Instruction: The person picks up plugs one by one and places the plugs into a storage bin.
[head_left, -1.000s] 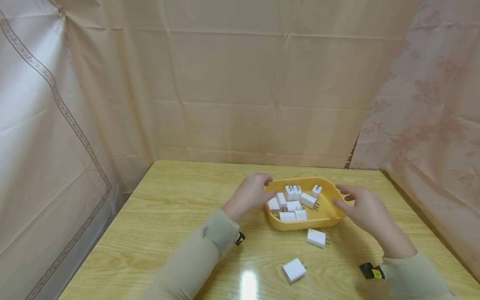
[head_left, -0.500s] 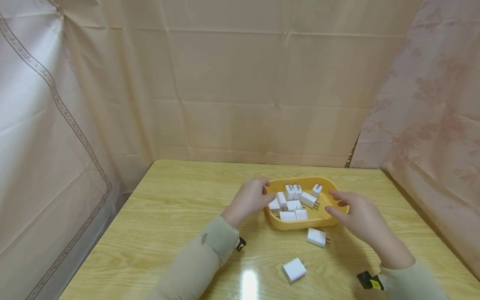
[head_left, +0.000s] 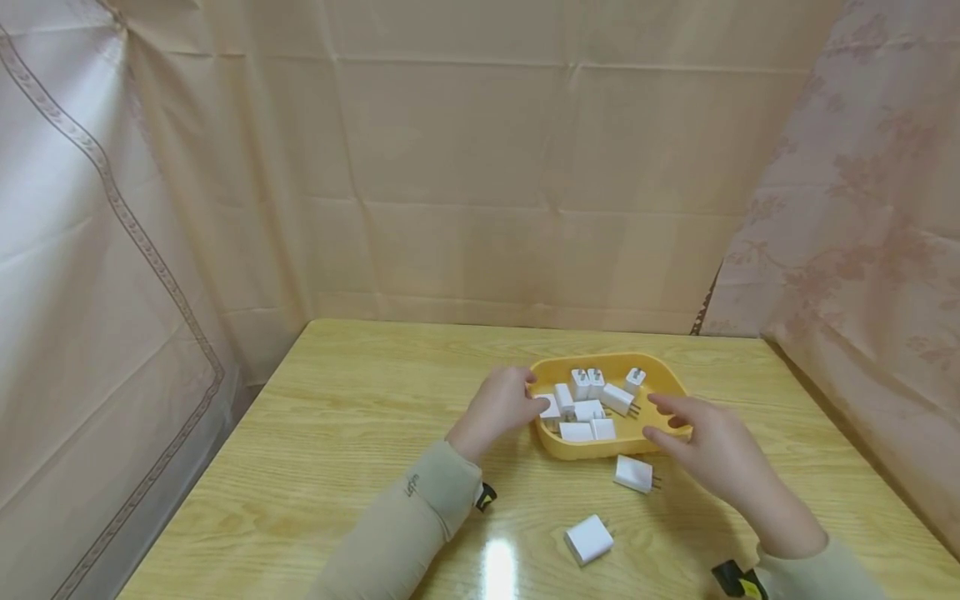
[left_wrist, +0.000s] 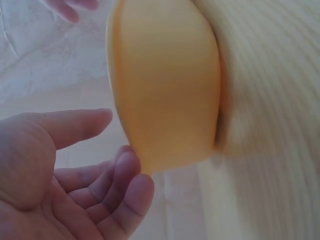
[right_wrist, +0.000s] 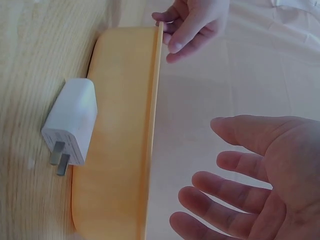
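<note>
A yellow plastic tray (head_left: 678, 385) holding several white charger plugs (head_left: 575, 432) sits on the table in the head view. At its left end is my left hand (head_left: 498, 408). In the left wrist view that left hand (left_wrist: 75, 175) has loosely bent fingers against the tray's rim, its thumb apart from the wall. My right hand (head_left: 712, 442) hovers by the tray's right front corner, fingers spread and holding nothing. One white charger plug (head_left: 633, 473) lies just in front of the tray, its prongs pointing right; another charger plug (head_left: 588, 540) lies nearer the front.
The wooden table (head_left: 360, 400) extends left of the tray. Behind it hangs a beige curtain (head_left: 465, 183), and a floral curtain (head_left: 862, 250) borders the right side. Black wrist camera pieces (head_left: 738, 579) show beside the sleeves.
My right hand has drifted left and nearer to me, from the tray's right end toward its front corner. The left hand has sunk slightly at the left rim. The plugs stay put.
</note>
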